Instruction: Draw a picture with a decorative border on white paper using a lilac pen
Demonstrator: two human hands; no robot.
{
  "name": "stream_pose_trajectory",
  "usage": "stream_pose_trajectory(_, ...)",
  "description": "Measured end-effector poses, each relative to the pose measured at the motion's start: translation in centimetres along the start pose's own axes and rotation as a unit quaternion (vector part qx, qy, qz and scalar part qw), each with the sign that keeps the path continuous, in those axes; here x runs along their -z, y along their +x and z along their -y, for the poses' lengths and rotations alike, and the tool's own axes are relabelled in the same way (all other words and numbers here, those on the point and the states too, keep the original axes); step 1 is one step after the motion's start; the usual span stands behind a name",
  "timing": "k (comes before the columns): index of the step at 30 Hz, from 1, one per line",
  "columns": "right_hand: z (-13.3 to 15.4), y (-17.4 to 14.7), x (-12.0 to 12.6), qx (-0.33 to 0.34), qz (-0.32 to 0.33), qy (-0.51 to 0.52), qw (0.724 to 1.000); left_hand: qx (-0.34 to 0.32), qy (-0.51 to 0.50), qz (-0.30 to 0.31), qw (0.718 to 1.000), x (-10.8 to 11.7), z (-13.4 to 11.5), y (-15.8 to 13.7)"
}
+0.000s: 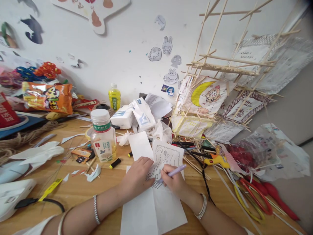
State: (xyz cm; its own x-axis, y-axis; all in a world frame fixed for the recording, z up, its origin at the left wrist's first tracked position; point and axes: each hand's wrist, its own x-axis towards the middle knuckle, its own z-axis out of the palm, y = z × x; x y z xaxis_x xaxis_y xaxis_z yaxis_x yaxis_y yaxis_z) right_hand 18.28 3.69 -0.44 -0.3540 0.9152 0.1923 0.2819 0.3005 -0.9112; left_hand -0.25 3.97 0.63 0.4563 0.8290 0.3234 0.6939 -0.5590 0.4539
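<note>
A creased sheet of white paper (141,209) lies on the wooden table, with black line drawings and a decorated border on its upper right panel. My right hand (174,181) grips a light purple pen (176,171), its lower end at a patch of crosshatching on the sheet. Flat across the fold rests my left hand (138,173), fingers on the paper beside the drawing and holding nothing. A black pen cap with a yellow band (115,163) sits left of the sheet, near a clear plastic bottle (103,140) with pale liquid.
A yellow glue gun (216,159) and red-handled scissors (256,195) lie to the right. Behind them stands a wooden-stick frame (220,60) hung with drawn panels. Tissue packs (143,114), an orange snack bag (47,98) and a white device with a cable (16,197) surround the work.
</note>
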Motion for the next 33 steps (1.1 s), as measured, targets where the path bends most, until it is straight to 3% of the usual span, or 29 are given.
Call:
stream_pose_trajectory(6,-0.51,-0.08,-0.09,-0.028,0.007,0.035,0.999,0.002,0.003,0.002,1.0,0.14,-0.13,0.04)
stream_pose_trajectory(33,0.18,-0.15,0.15,-0.03,0.013,0.029,0.999,-0.008,0.01,-0.006,1.0,-0.02,0.06,0.04)
